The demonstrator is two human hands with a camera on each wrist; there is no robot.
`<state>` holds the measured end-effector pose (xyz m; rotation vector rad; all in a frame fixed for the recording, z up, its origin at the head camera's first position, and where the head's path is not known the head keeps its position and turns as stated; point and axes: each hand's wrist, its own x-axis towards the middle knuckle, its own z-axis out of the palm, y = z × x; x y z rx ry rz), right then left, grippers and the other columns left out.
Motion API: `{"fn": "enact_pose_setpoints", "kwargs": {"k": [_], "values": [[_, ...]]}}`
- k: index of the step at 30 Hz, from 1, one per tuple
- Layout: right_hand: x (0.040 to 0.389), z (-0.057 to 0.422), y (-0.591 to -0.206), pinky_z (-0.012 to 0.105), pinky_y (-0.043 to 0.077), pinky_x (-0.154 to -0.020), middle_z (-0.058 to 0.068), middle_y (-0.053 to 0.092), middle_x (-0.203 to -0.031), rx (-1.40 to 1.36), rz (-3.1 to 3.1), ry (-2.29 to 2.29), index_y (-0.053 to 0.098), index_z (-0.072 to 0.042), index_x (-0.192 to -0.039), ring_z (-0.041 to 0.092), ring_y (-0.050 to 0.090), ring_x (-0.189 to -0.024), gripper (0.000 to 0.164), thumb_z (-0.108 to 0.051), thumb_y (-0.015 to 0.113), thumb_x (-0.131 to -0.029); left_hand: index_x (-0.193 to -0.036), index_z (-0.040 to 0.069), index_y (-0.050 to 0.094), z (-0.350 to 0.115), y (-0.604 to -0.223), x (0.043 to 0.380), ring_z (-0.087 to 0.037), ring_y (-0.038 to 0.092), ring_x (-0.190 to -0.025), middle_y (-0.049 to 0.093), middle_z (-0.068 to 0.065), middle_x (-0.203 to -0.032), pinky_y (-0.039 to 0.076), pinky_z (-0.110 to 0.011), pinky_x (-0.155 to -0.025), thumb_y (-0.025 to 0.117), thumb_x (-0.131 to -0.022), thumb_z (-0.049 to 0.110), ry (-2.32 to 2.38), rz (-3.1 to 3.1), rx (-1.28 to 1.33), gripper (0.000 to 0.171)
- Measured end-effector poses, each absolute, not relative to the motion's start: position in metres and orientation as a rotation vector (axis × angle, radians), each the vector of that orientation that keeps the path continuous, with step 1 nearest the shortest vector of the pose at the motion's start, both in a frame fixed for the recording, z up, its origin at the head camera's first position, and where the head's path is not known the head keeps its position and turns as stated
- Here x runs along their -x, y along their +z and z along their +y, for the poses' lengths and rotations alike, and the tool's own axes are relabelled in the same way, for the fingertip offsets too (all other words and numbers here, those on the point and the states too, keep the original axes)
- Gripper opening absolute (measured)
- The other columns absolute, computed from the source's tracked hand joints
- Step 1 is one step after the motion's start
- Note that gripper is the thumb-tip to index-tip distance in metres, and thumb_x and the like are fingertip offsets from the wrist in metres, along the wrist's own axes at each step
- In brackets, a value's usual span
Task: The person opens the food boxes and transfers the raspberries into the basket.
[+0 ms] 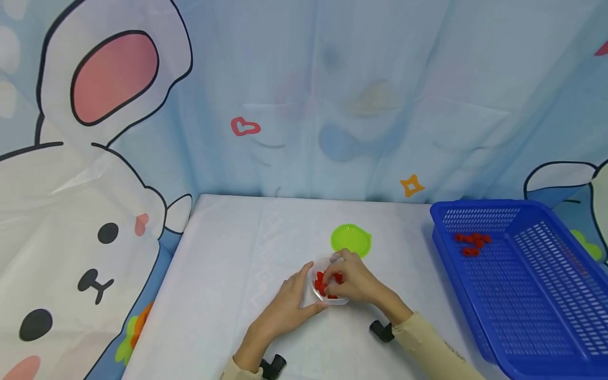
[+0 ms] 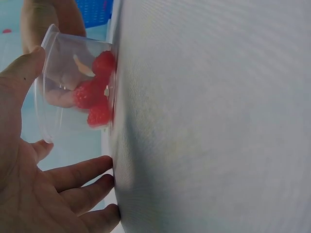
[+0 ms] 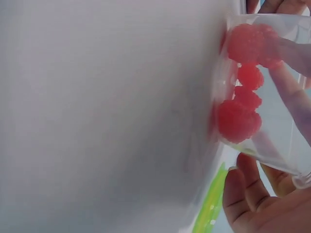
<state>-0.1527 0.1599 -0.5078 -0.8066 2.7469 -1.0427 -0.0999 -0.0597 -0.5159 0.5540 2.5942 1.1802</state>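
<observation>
A clear plastic cup (image 1: 331, 302) with several red raspberries (image 3: 239, 120) in it stands on the white table. My left hand (image 1: 286, 311) steadies the cup from the left, thumb and forefinger spread along its rim. Its other fingers (image 2: 82, 172) reach down to the tabletop, fairly straight. From the right, my right hand (image 1: 353, 279) dips thumb and forefinger into the cup and pinches a raspberry (image 3: 265, 44) near its bottom. The remaining fingers (image 3: 238, 189) of that hand stay outside the cup wall.
Just behind the cup lies a round green lid (image 1: 350, 238) with a small tab. A large blue basket (image 1: 518, 311) stands at the table's right side, with several red pieces (image 1: 472, 241) at its far left corner. A patterned curtain (image 1: 304, 68) hangs behind the table.
</observation>
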Motion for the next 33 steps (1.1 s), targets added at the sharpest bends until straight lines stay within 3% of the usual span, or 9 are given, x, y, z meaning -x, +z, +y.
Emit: {"fn": "enact_pose_setpoints", "kwargs": {"k": [8,14,21,28,33], "values": [[0.153,0.171,-0.514,0.046,0.045,-0.085,-0.005,0.058,-0.1,0.805,2.633,-1.311,0.077,-0.023,-0.085,0.022,0.046,-0.105,0.015,-0.012,0.084,-0.079,-0.161,0.027,0.014,-0.06,-0.515,0.1,-0.031,0.033,-0.142,0.033,-0.01,-0.158,0.034,-0.055,-0.11,0.064,-0.088,0.064,1.185,2.591,-0.546,0.096],[0.152,0.179,-0.516,0.05,0.043,-0.089,0.001,0.056,-0.107,0.743,2.564,-1.485,0.078,-0.023,-0.09,0.024,0.046,-0.109,0.015,-0.011,0.083,-0.082,-0.161,0.028,0.015,-0.06,-0.515,0.1,-0.031,0.033,-0.143,0.033,-0.009,-0.158,0.034,-0.055,-0.11,0.065,-0.088,0.064,1.186,2.581,-0.533,0.096],[0.151,0.189,-0.518,0.036,0.045,-0.075,0.004,0.054,-0.111,0.689,2.56,-1.581,0.077,-0.02,-0.095,0.023,0.045,-0.107,0.013,-0.015,0.082,-0.084,-0.161,0.028,0.015,-0.06,-0.516,0.1,-0.03,0.032,-0.143,0.033,-0.008,-0.158,0.034,-0.055,-0.111,0.065,-0.088,0.065,1.18,2.582,-0.523,0.096],[0.148,0.198,-0.515,0.032,0.046,-0.075,0.002,0.056,-0.111,0.617,2.583,-1.683,0.074,-0.02,-0.1,0.029,0.049,-0.096,0.018,-0.009,0.079,-0.087,-0.161,0.027,0.016,-0.059,-0.517,0.1,-0.031,0.033,-0.142,0.034,-0.009,-0.157,0.036,-0.056,-0.109,0.065,-0.088,0.064,1.188,2.582,-0.517,0.095],[0.147,0.203,-0.51,0.03,0.047,-0.075,0.006,0.062,-0.104,0.576,2.605,-1.723,0.072,-0.014,-0.106,0.027,0.051,-0.087,0.021,-0.005,0.077,-0.088,-0.161,0.027,0.016,-0.059,-0.518,0.1,-0.031,0.034,-0.142,0.034,-0.008,-0.157,0.035,-0.056,-0.109,0.065,-0.088,0.064,1.189,2.59,-0.52,0.095]]}}
